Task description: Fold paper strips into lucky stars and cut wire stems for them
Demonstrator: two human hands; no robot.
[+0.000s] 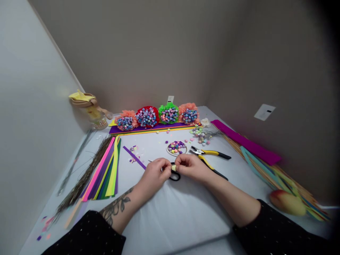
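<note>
My left hand (156,174) and my right hand (190,167) meet above the middle of the white table, their fingertips pinching a small pale yellow paper piece (173,168) between them. Black-handled scissors (174,175) lie just below my hands, with a thin blade (153,161) running left beneath my left hand. Close to my right hand are yellow-and-black handled pliers (209,153). A second yellow-and-black tool (208,163) lies below them, partly hidden by my right hand.
Paper-star bouquets (156,117) stand along the back on coloured sheets. A round dish of paper stars (176,147) sits ahead of my hands. Coloured paper strips (102,170) and dry twigs (85,173) lie left; magenta paper (245,141), wooden sticks (268,170) and a mango-shaped object (288,202) lie right.
</note>
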